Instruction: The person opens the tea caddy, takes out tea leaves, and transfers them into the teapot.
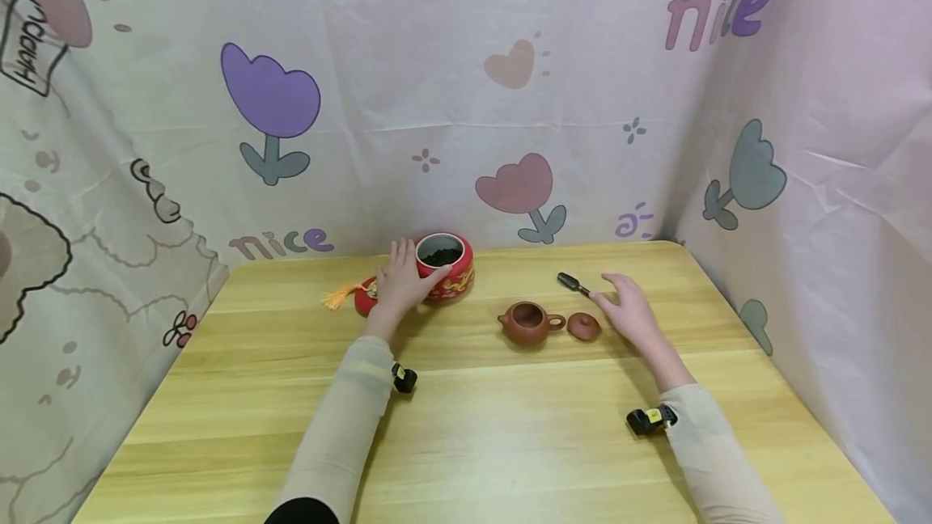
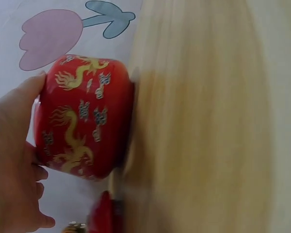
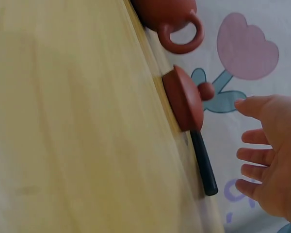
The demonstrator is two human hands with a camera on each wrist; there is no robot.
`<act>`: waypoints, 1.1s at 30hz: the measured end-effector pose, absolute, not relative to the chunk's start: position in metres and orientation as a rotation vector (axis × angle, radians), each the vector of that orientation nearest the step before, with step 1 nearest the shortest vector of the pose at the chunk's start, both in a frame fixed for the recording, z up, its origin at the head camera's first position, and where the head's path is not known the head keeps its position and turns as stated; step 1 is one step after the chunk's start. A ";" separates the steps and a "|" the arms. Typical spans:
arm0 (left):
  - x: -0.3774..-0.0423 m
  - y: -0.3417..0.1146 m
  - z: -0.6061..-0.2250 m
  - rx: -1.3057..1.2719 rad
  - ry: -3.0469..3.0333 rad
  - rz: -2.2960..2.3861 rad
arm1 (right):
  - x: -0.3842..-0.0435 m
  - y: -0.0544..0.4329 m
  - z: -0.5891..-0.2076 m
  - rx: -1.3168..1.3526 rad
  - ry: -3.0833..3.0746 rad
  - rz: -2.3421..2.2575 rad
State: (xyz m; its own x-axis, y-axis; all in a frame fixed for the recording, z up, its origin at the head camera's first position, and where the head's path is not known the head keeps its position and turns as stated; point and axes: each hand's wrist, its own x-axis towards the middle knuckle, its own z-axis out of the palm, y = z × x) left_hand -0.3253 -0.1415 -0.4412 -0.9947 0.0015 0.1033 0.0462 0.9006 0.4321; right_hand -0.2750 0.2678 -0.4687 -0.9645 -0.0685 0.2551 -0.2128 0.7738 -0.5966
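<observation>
My left hand (image 1: 400,281) holds a red jar (image 1: 455,285) by its left side, thumb along the front near the rim and fingers spread at the left. Gold dragons decorate the jar (image 2: 82,116), and dark dry leaves (image 1: 442,257) show inside it. Partly behind that hand lies a red lid (image 1: 364,297) with a yellow tassel. My right hand (image 1: 629,310) hovers with loose, parted fingers beside a small dark scoop (image 1: 569,281). In the right wrist view, a gap separates the fingers from the scoop's black handle (image 3: 203,165).
An uncovered brown clay teapot (image 1: 526,325) stands mid-table, spout left and handle right. Its round knobbed lid (image 1: 584,327) lies beside the handle, between the pot and my right hand. Patterned cloth (image 1: 437,103) hangs along the back and sides of the wooden table (image 1: 480,443).
</observation>
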 end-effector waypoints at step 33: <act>-0.322 -0.144 -0.438 -0.073 -3.021 -0.516 | -0.273 0.300 -0.473 0.136 -2.915 0.845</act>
